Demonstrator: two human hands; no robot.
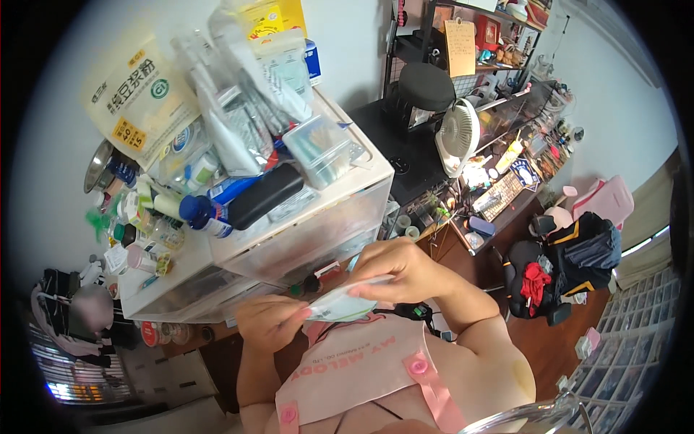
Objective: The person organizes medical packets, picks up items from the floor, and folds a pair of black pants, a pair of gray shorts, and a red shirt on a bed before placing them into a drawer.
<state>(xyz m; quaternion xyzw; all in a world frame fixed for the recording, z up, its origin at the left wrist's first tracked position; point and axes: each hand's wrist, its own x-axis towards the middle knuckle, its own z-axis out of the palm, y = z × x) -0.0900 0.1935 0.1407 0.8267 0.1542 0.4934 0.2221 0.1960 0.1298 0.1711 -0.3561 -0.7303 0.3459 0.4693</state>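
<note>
A flat white packet (pixel 339 306) with a green line along its lower edge is stretched between my two hands, in front of my chest. My left hand (pixel 274 321) pinches its left end between thumb and fingers. With my right hand (pixel 398 271) I grip the upper right corner, thumb along the edge. The packet looks like a thin plastic pouch; its contents are hidden. Just beyond my hands stand white drawers with translucent fronts (pixel 314 233). On them lie a black case (pixel 265 196), a blue bottle (pixel 205 216) and a clear box of cotton swabs (pixel 319 149).
Large bags (pixel 146 103) and several small bottles crowd the drawer top. Right of it, a white fan (pixel 460 135) stands by a black surface, near a desk with a keyboard (pixel 496 195). A chair (pixel 534 276) holds clothes. Transparent storage boxes (pixel 618 347) line the right side.
</note>
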